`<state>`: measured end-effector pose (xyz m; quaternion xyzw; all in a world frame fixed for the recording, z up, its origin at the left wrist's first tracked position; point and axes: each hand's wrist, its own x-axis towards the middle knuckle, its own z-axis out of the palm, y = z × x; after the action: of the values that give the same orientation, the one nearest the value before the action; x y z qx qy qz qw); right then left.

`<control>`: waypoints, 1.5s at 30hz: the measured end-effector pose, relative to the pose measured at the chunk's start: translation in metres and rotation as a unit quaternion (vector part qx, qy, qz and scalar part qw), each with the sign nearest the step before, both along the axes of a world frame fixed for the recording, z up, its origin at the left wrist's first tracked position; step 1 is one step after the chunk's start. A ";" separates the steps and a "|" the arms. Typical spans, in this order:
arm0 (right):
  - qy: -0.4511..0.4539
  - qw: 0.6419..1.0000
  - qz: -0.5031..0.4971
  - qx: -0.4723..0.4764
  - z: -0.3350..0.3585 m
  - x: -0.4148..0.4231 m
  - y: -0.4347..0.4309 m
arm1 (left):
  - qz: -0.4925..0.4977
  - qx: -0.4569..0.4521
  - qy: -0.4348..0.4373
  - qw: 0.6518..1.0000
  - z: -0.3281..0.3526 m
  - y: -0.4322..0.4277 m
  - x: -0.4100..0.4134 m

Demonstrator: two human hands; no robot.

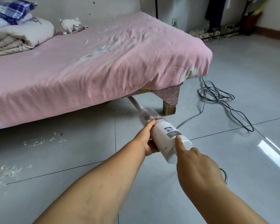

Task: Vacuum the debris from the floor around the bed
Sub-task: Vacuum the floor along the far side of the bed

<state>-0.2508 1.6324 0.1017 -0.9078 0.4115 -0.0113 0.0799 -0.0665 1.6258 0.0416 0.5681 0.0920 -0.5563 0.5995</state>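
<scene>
The left hand (pixel 148 139) grips the white vacuum (pixel 165 138) from below; the right hand (pixel 196 165) holds nothing, index finger pressed on its label. The tube (pixel 135 105) slants under the pink-sheeted bed (pixel 90 62), close to a wooden bed leg (pixel 169 109). A tangled cord (pixel 220 101) lies beyond. White debris (pixel 44 140) dots the floor (pixel 233 159) leftward. The clear dust cup holds scraps.

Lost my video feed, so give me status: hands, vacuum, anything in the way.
Left hand gripping vacuum body; right hand open, index finger on it. Tube under bed. Debris left on floor. Loose cable near bed leg.
</scene>
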 end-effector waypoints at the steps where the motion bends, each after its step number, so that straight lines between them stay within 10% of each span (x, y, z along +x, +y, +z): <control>1: 0.003 1.000 -0.007 -0.001 0.003 0.000 0.001 | -0.009 -0.001 0.003 1.000 0.002 -0.002 0.001; 18: 0.082 0.989 -0.120 0.000 0.056 -0.049 0.044 | -0.162 0.010 0.016 0.987 0.039 -0.017 -0.054; 45: 0.016 1.000 -0.017 -0.018 0.051 -0.243 -0.011 | -0.064 0.076 -0.094 0.991 0.055 -0.025 -0.252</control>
<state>-0.4936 1.6216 0.1526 -0.9019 0.4283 -0.0060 0.0564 -0.3188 1.6006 0.0968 0.6664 0.0408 -0.5291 0.5237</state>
